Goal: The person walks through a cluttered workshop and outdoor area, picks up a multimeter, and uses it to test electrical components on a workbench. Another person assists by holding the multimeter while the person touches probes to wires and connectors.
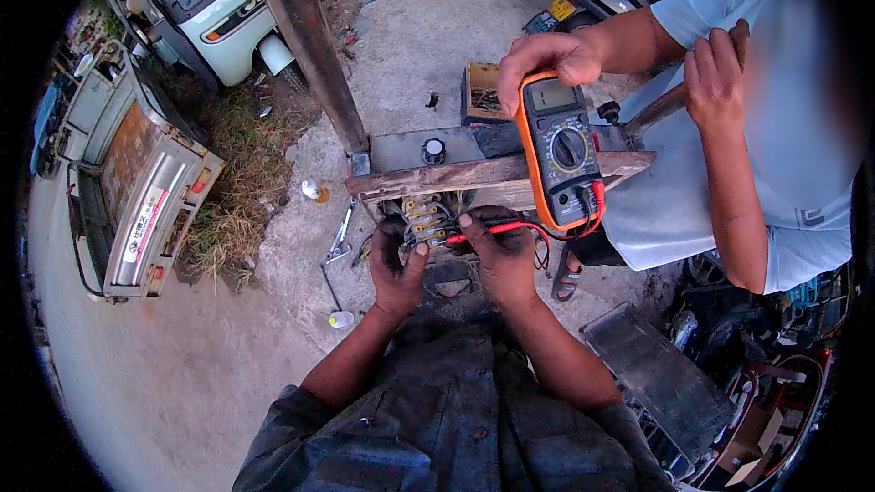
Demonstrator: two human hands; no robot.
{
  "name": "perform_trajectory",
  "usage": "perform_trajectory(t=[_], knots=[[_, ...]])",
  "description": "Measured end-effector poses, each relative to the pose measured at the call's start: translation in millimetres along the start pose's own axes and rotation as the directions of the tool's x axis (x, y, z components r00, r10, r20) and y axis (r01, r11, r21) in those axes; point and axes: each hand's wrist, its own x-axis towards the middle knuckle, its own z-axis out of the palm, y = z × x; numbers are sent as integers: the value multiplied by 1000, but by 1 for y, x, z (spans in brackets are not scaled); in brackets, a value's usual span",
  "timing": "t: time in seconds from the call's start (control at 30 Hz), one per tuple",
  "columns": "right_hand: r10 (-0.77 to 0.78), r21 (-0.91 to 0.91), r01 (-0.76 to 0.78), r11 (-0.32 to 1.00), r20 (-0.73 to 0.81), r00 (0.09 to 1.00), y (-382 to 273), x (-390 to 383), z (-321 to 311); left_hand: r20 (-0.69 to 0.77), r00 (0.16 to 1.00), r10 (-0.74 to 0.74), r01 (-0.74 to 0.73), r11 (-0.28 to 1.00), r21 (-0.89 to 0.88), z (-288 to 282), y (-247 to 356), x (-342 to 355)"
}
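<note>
Landmark: orange multimeter [561, 148], upright at centre right. Its screen [553, 95] is a small grey-green rectangle at the top of the meter face, above the round dial; digits not readable. Small cardboard box [480, 94], brown, open-topped, just left of the multimeter on the concrete. Yellow rectangular plate [562, 8] well above the multimeter on a vehicle's rear. White and red label strip [144, 223] far left of the multimeter, on the parked vehicle's tailgate.
</note>
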Motion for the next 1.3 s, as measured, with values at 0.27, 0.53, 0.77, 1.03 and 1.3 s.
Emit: perform_trajectory(t=[0.27,0.53,0.77,1.03,1.3], knots=[[-52,-60,53,997,19,998,-1,0,0,6,999,-44,44,999,-19,-1,-2,-2],[-40,9,40,999,57,998,-4,-1,2,3,999,49,-49,997,58,-4,-9,-2],[-74,-27,75,997,50,996,-5,-1,4,-33,999,16,-17,1000,-26,4,-2,0],[-94,27,93,995,51,994,1,1,2,41,999,25,-27,999,42,0,-7,1],[-48,-1,48,999,65,997,-1,0,-1,16,1000,8,-8,1000,30,3,-6,1]])
